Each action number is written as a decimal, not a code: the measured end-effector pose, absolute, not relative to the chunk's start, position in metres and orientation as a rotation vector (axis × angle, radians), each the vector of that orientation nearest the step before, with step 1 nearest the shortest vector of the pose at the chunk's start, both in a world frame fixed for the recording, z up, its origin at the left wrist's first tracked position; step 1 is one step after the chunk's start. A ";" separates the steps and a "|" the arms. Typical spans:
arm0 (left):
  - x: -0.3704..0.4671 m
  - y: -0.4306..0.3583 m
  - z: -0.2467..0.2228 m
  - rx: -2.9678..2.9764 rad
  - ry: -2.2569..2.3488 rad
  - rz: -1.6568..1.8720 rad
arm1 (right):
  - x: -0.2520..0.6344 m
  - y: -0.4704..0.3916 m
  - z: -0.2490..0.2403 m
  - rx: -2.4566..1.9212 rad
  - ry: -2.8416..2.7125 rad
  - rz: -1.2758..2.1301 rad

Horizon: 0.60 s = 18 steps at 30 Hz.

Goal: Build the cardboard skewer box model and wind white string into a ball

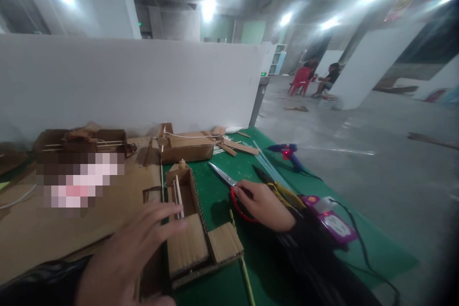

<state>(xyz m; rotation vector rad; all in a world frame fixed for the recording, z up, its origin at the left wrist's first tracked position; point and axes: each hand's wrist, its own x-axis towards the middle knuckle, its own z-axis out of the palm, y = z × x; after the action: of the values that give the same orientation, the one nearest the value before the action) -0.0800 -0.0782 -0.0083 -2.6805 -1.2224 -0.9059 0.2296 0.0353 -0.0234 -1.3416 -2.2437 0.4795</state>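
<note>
My right hand [265,205] is closed on the red handle of a pair of scissors [224,175], whose blades point away to the left, low over the green table top. Spread fingers of my left hand [136,244] reach over the left side of a small cardboard box [188,246]. Their tips are by the thin sticks [178,196] standing in it; whether they touch cannot be made out. A cardboard flap covers the box's near half, and a smaller cardboard block [225,244] adjoins it on the right. Nothing shows in my left hand.
A blue glue gun [292,155], yellow-handled pliers [281,191] and a purple power strip [333,224] with a cable lie on the right. Cardboard sheet [118,191] covers the left side. Another cardboard model [188,146] stands behind, before a white partition [143,83]. People sit far off.
</note>
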 end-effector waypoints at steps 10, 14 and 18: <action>-0.063 -0.071 -0.068 -2.747 -1.093 -1.237 | 0.225 0.035 -0.024 -1.316 -2.265 0.515; -0.063 -0.069 -0.070 -2.766 -1.082 -1.272 | 0.224 0.033 -0.022 -1.282 -2.278 0.536; -0.074 -0.082 -0.054 -2.739 -1.192 -1.325 | 0.223 0.035 -0.023 -1.282 -2.277 0.550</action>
<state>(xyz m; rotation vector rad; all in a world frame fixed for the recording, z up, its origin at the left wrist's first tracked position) -0.0740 -0.0822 -0.0540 -2.7388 -1.1915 -1.3253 0.2234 0.0347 -0.0233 -1.2819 -2.2768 0.5496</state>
